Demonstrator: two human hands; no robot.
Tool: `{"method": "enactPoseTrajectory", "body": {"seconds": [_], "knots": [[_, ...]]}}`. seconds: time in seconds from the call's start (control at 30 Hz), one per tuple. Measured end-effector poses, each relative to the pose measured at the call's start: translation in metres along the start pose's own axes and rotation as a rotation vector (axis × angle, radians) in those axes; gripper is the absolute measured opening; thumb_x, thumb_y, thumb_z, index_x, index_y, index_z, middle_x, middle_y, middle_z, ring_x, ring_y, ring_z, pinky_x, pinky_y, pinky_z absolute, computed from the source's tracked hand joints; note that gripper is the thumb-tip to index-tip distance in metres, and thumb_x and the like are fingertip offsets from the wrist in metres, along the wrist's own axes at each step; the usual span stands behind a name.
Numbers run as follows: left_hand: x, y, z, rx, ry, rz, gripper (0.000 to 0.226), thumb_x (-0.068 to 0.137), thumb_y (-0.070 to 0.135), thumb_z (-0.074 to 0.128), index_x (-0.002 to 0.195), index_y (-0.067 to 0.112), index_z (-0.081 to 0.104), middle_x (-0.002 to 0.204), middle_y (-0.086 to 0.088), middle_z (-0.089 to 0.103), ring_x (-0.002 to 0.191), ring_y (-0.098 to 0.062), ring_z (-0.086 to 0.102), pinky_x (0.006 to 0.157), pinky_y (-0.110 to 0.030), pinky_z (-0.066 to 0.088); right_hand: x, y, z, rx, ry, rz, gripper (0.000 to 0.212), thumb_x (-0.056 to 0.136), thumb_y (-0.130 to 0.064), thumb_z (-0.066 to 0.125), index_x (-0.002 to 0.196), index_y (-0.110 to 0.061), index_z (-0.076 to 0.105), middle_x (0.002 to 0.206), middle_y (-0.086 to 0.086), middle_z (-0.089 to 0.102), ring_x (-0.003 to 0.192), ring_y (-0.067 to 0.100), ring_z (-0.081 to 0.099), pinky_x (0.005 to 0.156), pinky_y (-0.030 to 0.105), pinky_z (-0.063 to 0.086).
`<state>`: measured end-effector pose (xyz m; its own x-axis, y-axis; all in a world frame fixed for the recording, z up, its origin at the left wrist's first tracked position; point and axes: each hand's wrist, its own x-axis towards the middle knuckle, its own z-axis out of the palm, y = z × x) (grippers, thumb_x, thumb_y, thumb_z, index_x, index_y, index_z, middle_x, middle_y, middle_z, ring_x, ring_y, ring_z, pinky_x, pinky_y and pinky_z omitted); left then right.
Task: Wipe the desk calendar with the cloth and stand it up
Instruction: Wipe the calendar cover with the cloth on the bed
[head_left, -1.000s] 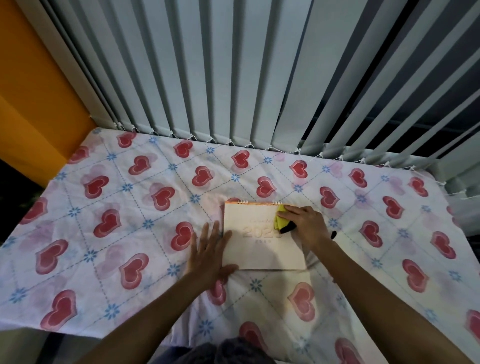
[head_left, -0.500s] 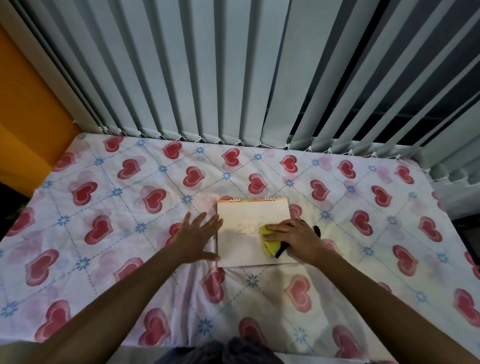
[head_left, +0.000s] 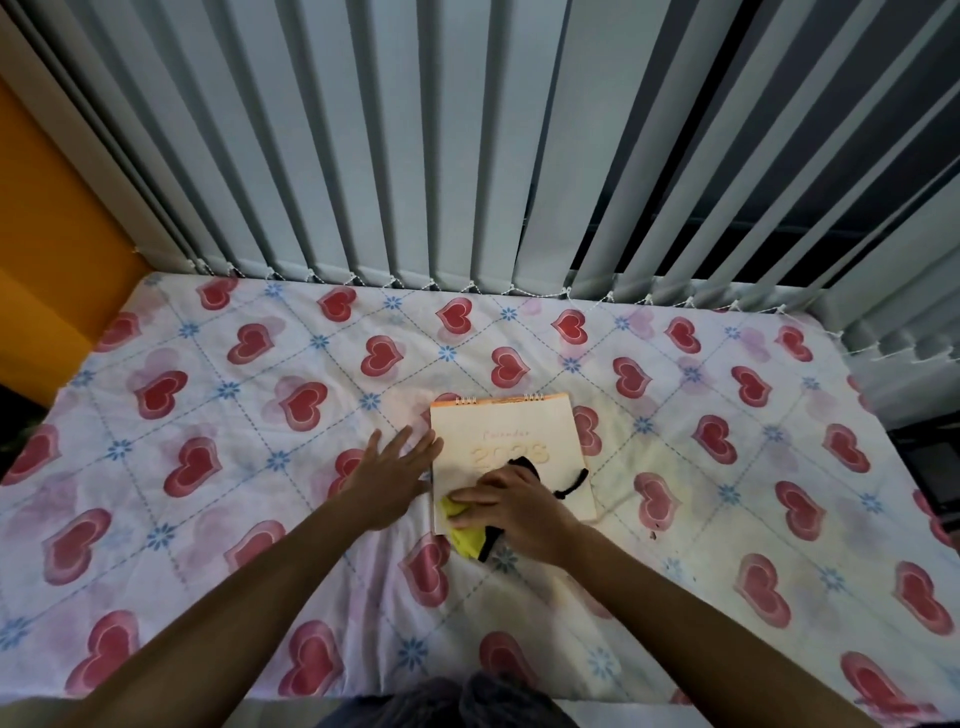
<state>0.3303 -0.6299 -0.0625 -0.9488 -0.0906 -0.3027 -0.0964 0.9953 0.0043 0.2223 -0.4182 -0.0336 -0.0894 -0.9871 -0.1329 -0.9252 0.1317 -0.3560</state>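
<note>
The desk calendar (head_left: 511, 441) lies flat on the heart-printed sheet (head_left: 208, 415), a little right of centre, with its spiral binding along the far edge and its cream cover facing up. The left hand (head_left: 389, 480) rests palm-down on the sheet just left of it, its fingers straight and slightly spread, the fingertips touching the calendar's left edge. The right hand (head_left: 511, 506) is over the near left corner of the cover. Its fingers lie close together and nearly straight, pressing the yellow cloth (head_left: 465, 538) down. The cloth spills off the calendar's near edge onto the sheet. Black fabric shows at the far side of this hand and under the wrist, and a dark strand (head_left: 574, 480) trails across the cover's right side — possibly part of the same cloth, though the dim light leaves that unclear. Pale vertical blinds (head_left: 467, 156) hang along the far side, and an orange wall (head_left: 47, 260) stands at the left.
</note>
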Motion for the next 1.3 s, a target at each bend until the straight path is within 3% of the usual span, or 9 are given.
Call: {"method": "enactPoseTrajectory", "body": {"seconds": [0.1,0.27,0.5,0.67,0.83,0.97,1.1,1.3], "knots": [[0.002,0.001,-0.007,-0.058,0.060,-0.066,0.052,0.100,0.040,0.030,0.149,0.029,0.016,0.159,0.007,0.020,0.147,-0.026,0.011,0.115,-0.058,0.005,-0.032,0.018,-0.010,0.005,0.026,-0.031,0.064,0.068,0.004,0.066,0.120,-0.034,0.063,0.136,-0.012,0.056,0.115,0.026,0.052,0.098,0.042,0.038],[0.005,0.006,-0.020,-0.148,0.049,-0.111,0.062,0.091,0.059,0.040,0.145,0.031,0.029,0.157,0.007,0.027,0.148,-0.024,0.012,0.116,-0.056,0.000,-0.074,0.041,-0.020,-0.046,0.054,0.073,0.070,0.057,0.010,0.069,0.114,-0.031,0.068,0.130,-0.009,0.061,0.110,0.028,0.059,0.089,0.049,0.048],[0.000,0.008,-0.022,-0.183,-0.002,-0.130,0.066,0.091,0.061,0.036,0.148,0.031,0.022,0.158,0.006,0.022,0.148,-0.023,0.008,0.117,-0.054,0.000,-0.009,-0.007,-0.004,0.008,-0.033,0.019,0.061,0.077,0.002,0.060,0.125,-0.035,0.058,0.142,-0.012,0.050,0.119,0.025,0.044,0.099,0.042,0.031],[-0.003,0.010,-0.027,-0.158,-0.020,-0.133,0.066,0.092,0.061,0.033,0.149,0.030,0.019,0.159,0.006,0.019,0.148,-0.023,0.007,0.117,-0.053,-0.001,-0.011,-0.005,-0.005,-0.017,-0.055,-0.020,0.063,0.080,-0.001,0.060,0.130,-0.038,0.052,0.145,-0.013,0.046,0.120,0.024,0.041,0.101,0.040,0.030],[0.001,0.024,-0.038,-0.109,-0.050,-0.188,0.064,0.094,0.051,0.041,0.148,0.024,0.020,0.160,0.001,0.016,0.148,-0.027,0.004,0.116,-0.056,0.000,-0.078,0.036,-0.019,-0.055,0.002,0.165,0.063,0.074,0.002,0.061,0.124,-0.037,0.060,0.140,-0.013,0.051,0.116,0.023,0.052,0.096,0.043,0.042],[0.016,0.070,-0.041,-0.224,0.001,-0.210,0.073,0.095,0.046,0.040,0.150,0.013,0.005,0.160,-0.015,-0.007,0.147,-0.032,-0.009,0.117,-0.053,0.000,-0.106,0.046,-0.023,-0.013,0.034,0.313,0.065,0.072,0.002,0.063,0.123,-0.037,0.060,0.139,-0.013,0.052,0.116,0.024,0.051,0.089,0.039,0.044],[0.028,0.107,-0.022,-0.289,0.063,-0.110,0.074,0.094,0.058,0.028,0.149,0.027,-0.010,0.159,-0.011,-0.015,0.147,-0.032,-0.011,0.118,-0.051,-0.001,-0.108,0.047,-0.018,-0.013,0.047,0.345,0.065,0.074,0.000,0.064,0.124,-0.040,0.057,0.139,-0.013,0.053,0.117,0.021,0.049,0.087,0.036,0.043],[0.038,0.107,0.001,-0.182,0.041,-0.103,0.079,0.087,0.069,0.026,0.147,0.034,-0.013,0.161,-0.009,-0.011,0.147,-0.035,-0.008,0.116,-0.056,0.002,-0.091,0.064,-0.026,-0.022,0.064,0.439,0.062,0.077,0.003,0.062,0.124,-0.037,0.059,0.138,-0.009,0.054,0.111,0.026,0.052,0.084,0.038,0.044]]}}
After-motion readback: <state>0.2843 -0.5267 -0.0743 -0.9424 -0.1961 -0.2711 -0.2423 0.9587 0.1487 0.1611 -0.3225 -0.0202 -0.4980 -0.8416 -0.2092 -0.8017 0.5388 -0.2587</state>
